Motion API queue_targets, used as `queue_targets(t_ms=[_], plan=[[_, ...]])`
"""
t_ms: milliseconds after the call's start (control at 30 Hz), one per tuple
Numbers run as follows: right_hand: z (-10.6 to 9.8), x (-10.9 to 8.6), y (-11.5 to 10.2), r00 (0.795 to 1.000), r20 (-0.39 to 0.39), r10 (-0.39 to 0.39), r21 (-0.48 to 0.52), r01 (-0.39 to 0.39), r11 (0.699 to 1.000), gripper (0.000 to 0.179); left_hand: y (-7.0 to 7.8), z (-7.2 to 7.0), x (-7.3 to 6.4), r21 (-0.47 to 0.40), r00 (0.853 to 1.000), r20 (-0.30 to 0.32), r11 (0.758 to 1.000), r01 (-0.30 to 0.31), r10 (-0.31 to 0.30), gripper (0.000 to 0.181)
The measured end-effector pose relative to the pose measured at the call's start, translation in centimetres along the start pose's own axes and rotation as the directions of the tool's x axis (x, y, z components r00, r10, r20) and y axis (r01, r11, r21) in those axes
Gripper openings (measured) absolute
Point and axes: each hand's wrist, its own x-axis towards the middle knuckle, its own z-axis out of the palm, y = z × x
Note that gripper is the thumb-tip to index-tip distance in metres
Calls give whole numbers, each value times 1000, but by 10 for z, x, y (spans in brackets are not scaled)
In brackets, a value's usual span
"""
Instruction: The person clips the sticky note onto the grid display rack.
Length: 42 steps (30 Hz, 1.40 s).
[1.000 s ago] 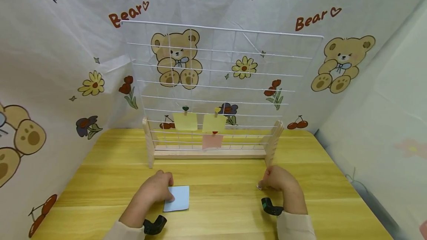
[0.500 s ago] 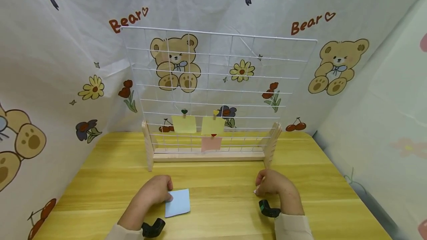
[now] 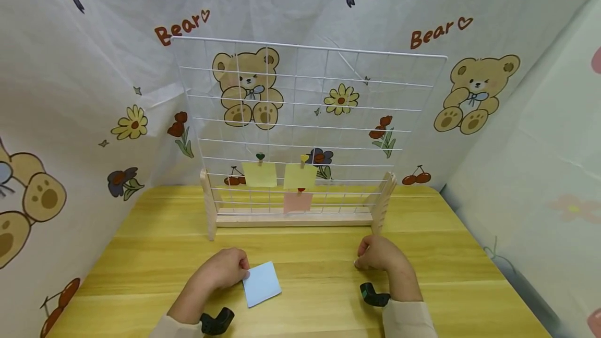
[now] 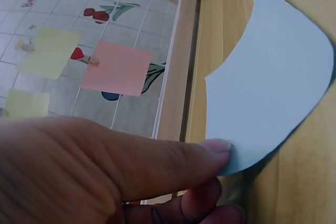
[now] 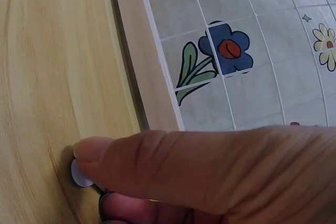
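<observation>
My left hand point(image 3: 224, 267) pinches one corner of a light blue sticky note point(image 3: 264, 287) between thumb and fingers. In the left wrist view the blue paper bows up off the wood. My right hand point(image 3: 381, 254), low over the table before the rack's right leg, pinches a small pale lilac piece with a rounded end point(image 5: 81, 174); the rest of it is hidden by thumb and fingers. Two yellow sticky notes point(image 3: 259, 174) and a pink one point(image 3: 298, 202) hang on a white wire grid point(image 3: 300, 103), held by mini clothespins with heart tops, green, yellow and red.
The grid stands tilted in a wooden base point(image 3: 293, 220) towards the back of the wood-grain table point(image 3: 310, 306). A white cloth point(image 3: 385, 25) printed with bears and flowers covers the wall behind. Each wrist wears a black camera mount point(image 3: 217, 322).
The left hand has shifted slightly right, and the blue note has turned and moved right with it. The right hand has slid a little left with the small pale piece.
</observation>
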Motion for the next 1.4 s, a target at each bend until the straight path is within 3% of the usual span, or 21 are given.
queue_targets(t_ms=[667, 800, 967, 1167, 1400], plan=[[7, 2, -1, 996, -85, -17, -64, 11, 998, 21, 0, 4, -1, -16, 1000, 11, 1000, -25, 25, 19], [5, 3, -1, 997, -73, -12, -34, 10, 999, 17, 0, 4, -1, -14, 999, 5, 999, -32, 32, 18], [5, 3, -1, 1000, -24, -16, 27, 17, 1000, 25, -1, 3, 0, -16, 999, 3, 999, -37, 37, 18], [6, 3, -1, 996, -69, -49, -5, 49, 999, 12, 0, 3, 0, -18, 999, 1, 999, -41, 41, 18], [6, 3, -1, 995, -78, -55, -42, 52, 998, 15, 0, 3, 0, -27, 999, -18, 999, -46, 46, 18]])
